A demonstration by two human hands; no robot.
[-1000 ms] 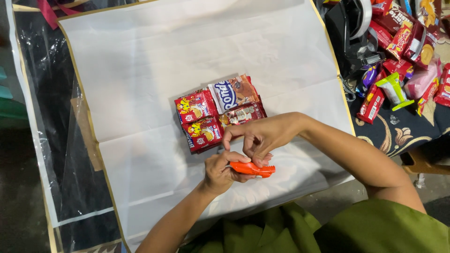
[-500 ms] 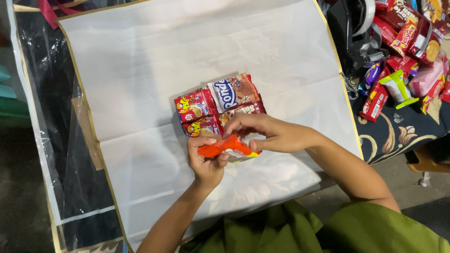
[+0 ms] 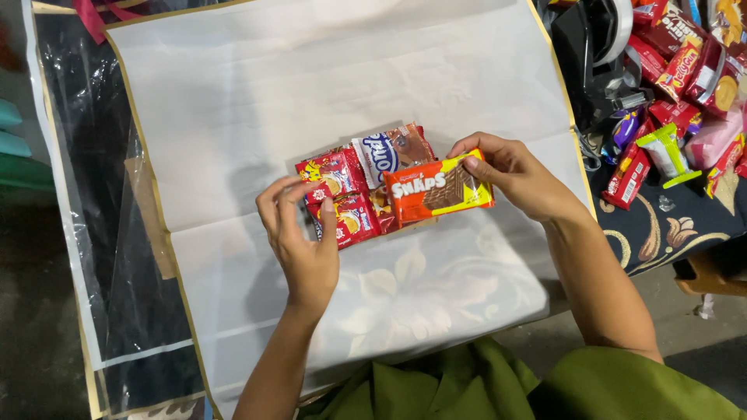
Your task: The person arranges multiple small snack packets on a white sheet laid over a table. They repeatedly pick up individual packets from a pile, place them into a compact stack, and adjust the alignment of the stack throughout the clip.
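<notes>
An orange snack packet (image 3: 438,190) lies flat at the right edge of a small cluster of red snack packets (image 3: 342,194) on a white sheet (image 3: 233,101). It looks light, crinkly and slippery, with probably brittle contents, best pinched at its short ends. The right hand (image 3: 510,175) pinches its right end. The left hand (image 3: 299,241), fingers curled and empty, touches the cluster's left side.
</notes>
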